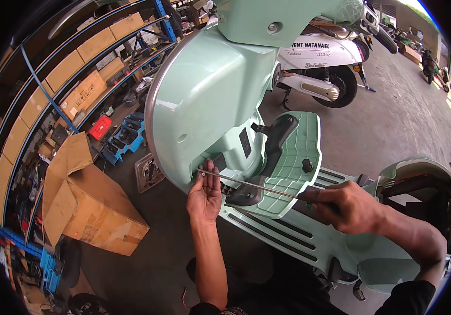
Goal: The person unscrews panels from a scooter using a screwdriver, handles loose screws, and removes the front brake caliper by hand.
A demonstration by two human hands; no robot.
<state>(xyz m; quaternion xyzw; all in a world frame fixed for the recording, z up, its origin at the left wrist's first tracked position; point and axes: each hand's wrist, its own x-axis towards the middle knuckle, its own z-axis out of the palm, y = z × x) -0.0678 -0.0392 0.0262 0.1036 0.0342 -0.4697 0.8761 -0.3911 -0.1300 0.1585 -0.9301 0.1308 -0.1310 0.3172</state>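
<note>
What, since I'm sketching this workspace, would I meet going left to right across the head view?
Open cardboard box → left hand → long thin metal tool, its shaft spanning the gap between the hands → right hand → open, pale-green-rimmed rear compartment.

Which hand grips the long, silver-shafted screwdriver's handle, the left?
No, the right hand grips the screwdriver by its handle, with the left hand near its tip.

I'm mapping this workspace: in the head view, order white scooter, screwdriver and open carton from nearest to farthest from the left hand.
From the left hand:
1. Screwdriver: right at it, running rightward.
2. Open carton: to its left.
3. White scooter: beyond, upper right.
</note>
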